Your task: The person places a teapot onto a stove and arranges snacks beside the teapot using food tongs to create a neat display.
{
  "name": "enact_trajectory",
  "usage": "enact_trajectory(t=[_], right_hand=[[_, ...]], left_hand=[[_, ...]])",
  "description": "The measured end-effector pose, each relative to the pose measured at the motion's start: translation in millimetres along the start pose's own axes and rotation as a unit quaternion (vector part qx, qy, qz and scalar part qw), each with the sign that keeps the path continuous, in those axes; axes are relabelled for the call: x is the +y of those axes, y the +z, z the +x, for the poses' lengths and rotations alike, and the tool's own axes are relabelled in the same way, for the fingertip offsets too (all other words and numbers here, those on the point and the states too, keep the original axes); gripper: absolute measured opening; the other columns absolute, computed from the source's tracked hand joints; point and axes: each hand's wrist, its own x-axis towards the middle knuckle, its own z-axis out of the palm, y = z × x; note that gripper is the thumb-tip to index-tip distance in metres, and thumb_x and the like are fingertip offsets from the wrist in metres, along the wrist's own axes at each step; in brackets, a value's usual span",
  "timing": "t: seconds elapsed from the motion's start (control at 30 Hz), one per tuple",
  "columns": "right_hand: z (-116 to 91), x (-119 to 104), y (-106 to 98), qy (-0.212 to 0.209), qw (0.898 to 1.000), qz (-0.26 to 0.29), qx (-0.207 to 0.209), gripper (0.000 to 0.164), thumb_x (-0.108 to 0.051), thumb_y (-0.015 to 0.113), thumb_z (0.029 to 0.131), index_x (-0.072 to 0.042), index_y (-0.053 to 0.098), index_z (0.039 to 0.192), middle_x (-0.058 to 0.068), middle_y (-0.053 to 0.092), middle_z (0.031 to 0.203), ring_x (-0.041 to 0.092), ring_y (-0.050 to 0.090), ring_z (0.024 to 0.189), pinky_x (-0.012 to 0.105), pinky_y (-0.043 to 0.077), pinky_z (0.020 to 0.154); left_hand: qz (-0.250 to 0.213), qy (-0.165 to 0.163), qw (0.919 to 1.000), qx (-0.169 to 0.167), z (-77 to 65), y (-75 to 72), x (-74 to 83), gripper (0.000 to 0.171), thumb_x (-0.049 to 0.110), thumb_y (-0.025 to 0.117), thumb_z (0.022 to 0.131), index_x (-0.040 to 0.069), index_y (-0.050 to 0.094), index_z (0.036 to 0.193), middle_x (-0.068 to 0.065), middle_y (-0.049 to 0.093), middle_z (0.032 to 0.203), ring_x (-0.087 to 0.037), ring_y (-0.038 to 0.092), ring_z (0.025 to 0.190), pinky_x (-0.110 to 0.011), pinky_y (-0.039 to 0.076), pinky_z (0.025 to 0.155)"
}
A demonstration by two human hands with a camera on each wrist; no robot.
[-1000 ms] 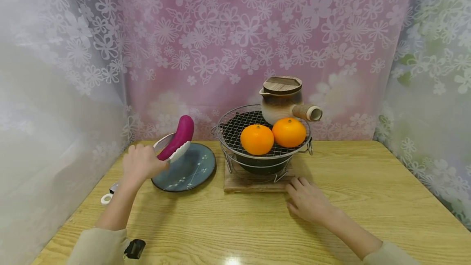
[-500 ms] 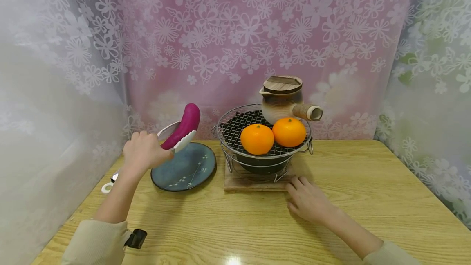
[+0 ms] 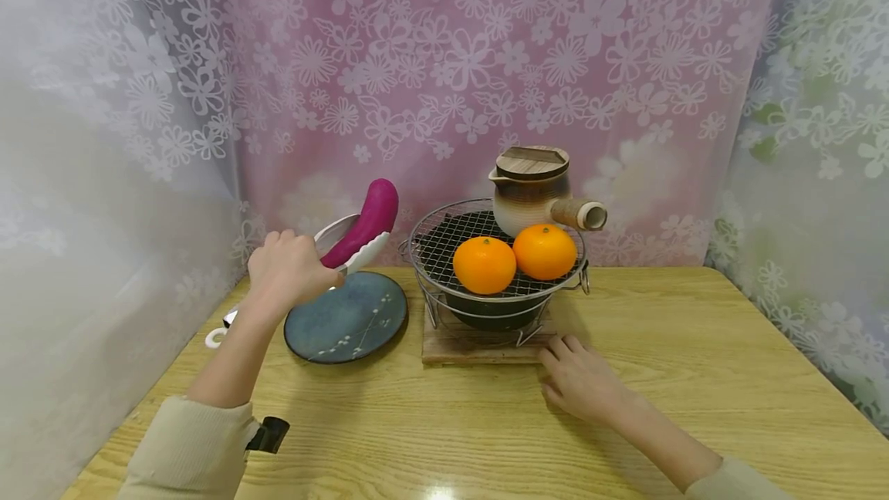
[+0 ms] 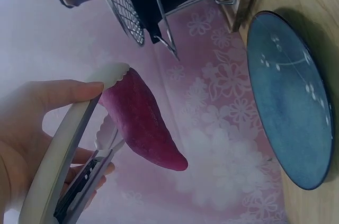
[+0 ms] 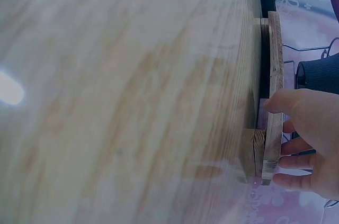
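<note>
My left hand (image 3: 288, 272) grips white-tipped tongs (image 4: 58, 160) by their arms. Between the scalloped tips is a purple sweet potato (image 3: 368, 222), held tilted above the blue plate (image 3: 347, 330). In the left wrist view the potato (image 4: 145, 121) tapers to a point. My right hand (image 3: 583, 376) holds the right front corner of the wooden board (image 3: 479, 353), its thumb at the front edge in the right wrist view. On that board stands a dark stove (image 3: 496, 319) with a round wire grill (image 3: 434, 241). Two oranges (image 3: 484, 265) and a clay teapot (image 3: 528, 203) sit on the grill.
The teapot's side handle (image 3: 579, 214) juts out past the grill's right edge. Wire loops (image 3: 585, 280) stick out at the rim. A floral curtain (image 3: 472, 60) backs the wooden table (image 3: 660, 330).
My left hand has moved up and to the right, bringing the tongs and sweet potato closer to the grill. My right hand stays at the board's corner.
</note>
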Motion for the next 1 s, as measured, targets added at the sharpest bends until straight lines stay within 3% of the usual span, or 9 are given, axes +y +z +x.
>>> enact_trajectory(t=[0.27, 1.0], right_hand=[[0.7, 0.8, 0.8, -0.002, 1.000, 0.005, 0.003, 0.030, -0.023, 0.073, 0.072, -0.006, 0.058, 0.092, 0.009, 0.050, 0.089, 0.027, 0.048, 0.079, 0.039, 0.044, 0.068], [-0.5, -1.2, -0.8, 0.007, 1.000, -0.001, -0.007, 0.030, -0.025, 0.071, 0.074, -0.007, 0.058, 0.093, 0.009, 0.050, 0.091, 0.027, 0.048, 0.081, 0.039, 0.045, 0.068]], left_hand=[[-0.001, 0.005, 1.0000, 0.008, 3.1, -9.0, 12.1, 0.039, 0.041, 0.070, 0.065, 0.005, 0.057, 0.071, -0.012, 0.053, 0.080, -0.032, 0.046, 0.082, -0.044, 0.040, 0.058], [0.001, 0.033, 0.9994, -0.012, 11.7, -25.8, 45.8, 0.033, 0.041, 0.067, 0.064, 0.010, 0.057, 0.062, -0.009, 0.054, 0.079, -0.028, 0.048, 0.084, -0.040, 0.041, 0.058]])
